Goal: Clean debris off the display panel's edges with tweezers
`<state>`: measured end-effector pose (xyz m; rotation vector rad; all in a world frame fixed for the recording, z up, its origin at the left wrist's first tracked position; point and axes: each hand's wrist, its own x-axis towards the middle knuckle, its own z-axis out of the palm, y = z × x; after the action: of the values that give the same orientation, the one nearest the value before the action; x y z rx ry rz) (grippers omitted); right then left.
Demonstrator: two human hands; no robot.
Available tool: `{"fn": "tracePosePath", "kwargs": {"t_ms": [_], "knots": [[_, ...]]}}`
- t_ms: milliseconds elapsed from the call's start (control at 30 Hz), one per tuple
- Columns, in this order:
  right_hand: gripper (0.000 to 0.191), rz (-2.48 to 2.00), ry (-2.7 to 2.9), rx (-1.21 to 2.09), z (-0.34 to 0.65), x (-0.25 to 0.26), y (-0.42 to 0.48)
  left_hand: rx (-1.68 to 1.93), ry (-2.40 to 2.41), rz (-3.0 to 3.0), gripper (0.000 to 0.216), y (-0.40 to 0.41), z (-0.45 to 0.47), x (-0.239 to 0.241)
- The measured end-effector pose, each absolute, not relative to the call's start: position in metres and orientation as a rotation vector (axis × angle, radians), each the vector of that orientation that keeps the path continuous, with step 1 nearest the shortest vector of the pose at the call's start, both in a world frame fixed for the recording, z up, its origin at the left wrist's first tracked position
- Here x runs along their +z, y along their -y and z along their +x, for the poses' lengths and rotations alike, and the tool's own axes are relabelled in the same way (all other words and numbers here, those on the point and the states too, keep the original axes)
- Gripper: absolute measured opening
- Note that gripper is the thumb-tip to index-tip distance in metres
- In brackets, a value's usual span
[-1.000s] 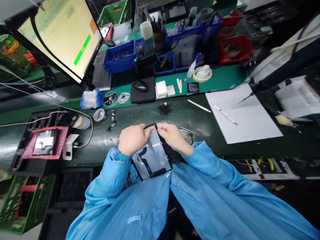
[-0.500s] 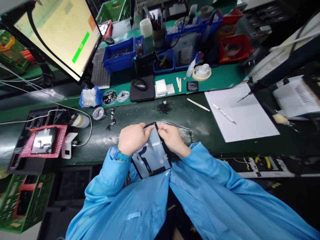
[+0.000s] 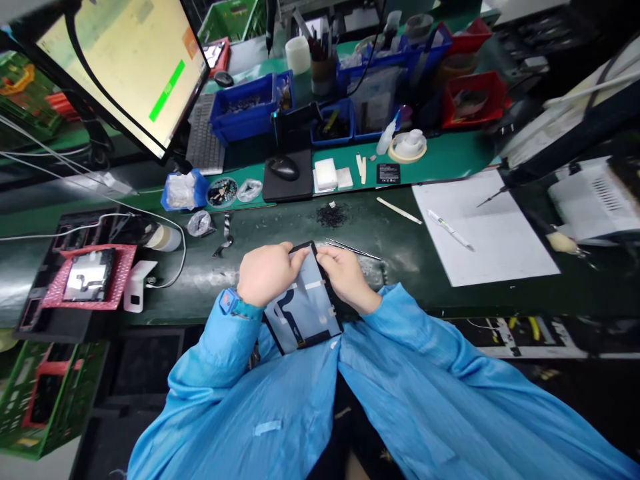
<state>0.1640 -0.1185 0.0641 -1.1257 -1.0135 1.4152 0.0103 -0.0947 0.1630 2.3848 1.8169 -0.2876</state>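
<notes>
Right sleeve [image 3: 425, 327]: cuff end sits slightly farther left than a second ago, nearer the panel [image 3: 305, 300]. Tweezers [image 3: 356, 251]: show a little more clearly beside the right hand [image 3: 346, 275]. Panel: near edge displaced slightly toward the far side of the view. Viewpoint: shifted slightly; mouse [image 3: 284, 168] and bottle [image 3: 386, 139] appear marginally farther right.

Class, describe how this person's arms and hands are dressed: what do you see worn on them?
The left hand and right hand are bare, without gloves. Both arms wear loose, wrinkled, bright blue long sleeves. On the left wrist sits a small, squarish blue watch-like device, with a teal band beside it.
</notes>
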Motion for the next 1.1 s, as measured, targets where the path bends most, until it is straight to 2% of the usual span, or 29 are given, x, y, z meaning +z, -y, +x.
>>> {"fn": "tracePosePath", "kwargs": {"t_ms": [1100], "knots": [[0.028,-1.136,1.012,1.394,0.164,0.0564,0.1198,-0.296,-1.793,2.395,0.065,0.0932,0.011,0.1594]]}}
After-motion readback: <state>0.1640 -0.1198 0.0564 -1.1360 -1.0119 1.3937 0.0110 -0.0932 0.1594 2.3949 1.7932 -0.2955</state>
